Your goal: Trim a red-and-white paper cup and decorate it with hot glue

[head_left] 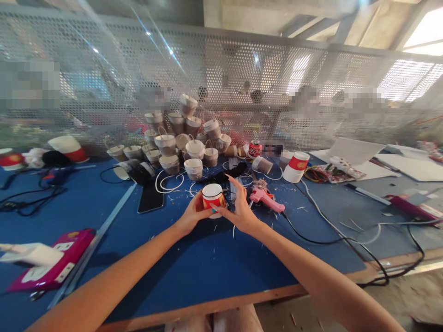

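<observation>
A small white cup (213,197) with a red band and gold emblem stands between my hands, a thin black cord around it near the top. My left hand (194,213) is closed around its left side. On the right, my right hand (242,207) lays its thumb against the cup's front, while its other fingers are stretched out and apart from it. A pink glue gun (268,199) lies just right of that hand. Behind the cup are a dark tangled bundle (230,173) and loops of white cord (169,184).
Small whitish buckets (166,144) with wire handles are piled at the back. A phone (151,197) lies left, near a magenta power strip (57,263). A red can (255,149) and another red-banded cup (296,167) stand behind. Cables cross the right side; a perforated screen (235,69) closes the back.
</observation>
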`<state>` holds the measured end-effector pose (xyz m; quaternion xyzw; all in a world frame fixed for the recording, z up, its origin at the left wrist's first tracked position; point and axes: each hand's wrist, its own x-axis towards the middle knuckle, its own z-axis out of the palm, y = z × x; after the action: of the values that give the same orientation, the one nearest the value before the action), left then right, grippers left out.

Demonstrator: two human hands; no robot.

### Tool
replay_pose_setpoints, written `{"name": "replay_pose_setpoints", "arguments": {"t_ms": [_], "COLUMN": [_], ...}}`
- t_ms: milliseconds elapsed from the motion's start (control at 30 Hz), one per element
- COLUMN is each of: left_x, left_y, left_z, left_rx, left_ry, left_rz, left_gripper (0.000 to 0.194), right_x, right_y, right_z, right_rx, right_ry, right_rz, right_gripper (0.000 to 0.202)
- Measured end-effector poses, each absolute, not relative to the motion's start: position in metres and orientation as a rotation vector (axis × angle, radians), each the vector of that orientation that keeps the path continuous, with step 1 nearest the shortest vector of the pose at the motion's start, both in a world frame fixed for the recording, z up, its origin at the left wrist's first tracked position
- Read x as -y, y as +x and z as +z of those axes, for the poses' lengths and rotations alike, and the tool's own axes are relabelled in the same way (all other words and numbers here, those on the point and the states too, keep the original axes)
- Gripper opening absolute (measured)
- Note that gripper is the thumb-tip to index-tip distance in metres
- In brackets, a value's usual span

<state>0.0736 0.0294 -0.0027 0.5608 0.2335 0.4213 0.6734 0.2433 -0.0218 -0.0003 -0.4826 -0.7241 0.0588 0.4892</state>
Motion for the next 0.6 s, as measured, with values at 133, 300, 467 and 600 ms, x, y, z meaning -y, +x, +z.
{"name": "replay_pose_setpoints", "arguments": {"t_ms": [133, 300, 467, 600], "left_x": [-0.0301, -0.0313, -0.0291, -0.0287], "left_y": [0.0726, 0.0683, 0.0682, 0.0713], "left_z": [-0.0044, -0.0034, -0.0011, -0.0029], "left_rx": [-0.514, -0.515, -0.521, -0.571], "left_ry": [1.326, 1.380, 1.414, 1.430], "left_rz": [0.968, 0.887, 0.805, 0.808], "left_gripper": [0.062, 0.063, 0.064, 0.063], "right_x": [0.0198, 0.0174, 0.0166, 0.0162], "right_y": [0.2433, 0.2443, 0.2446, 0.2444], "right_z": [-0.0038, -0.0075, -0.0078, -0.0079], "right_rx": [1.776, 1.796, 1.781, 1.767], "right_ry": [-1.183, -1.163, -1.164, -1.175], "right_rz": [0.130, 0.098, 0.106, 0.103], "right_gripper": [0.085, 0.083, 0.079, 0.073]}}
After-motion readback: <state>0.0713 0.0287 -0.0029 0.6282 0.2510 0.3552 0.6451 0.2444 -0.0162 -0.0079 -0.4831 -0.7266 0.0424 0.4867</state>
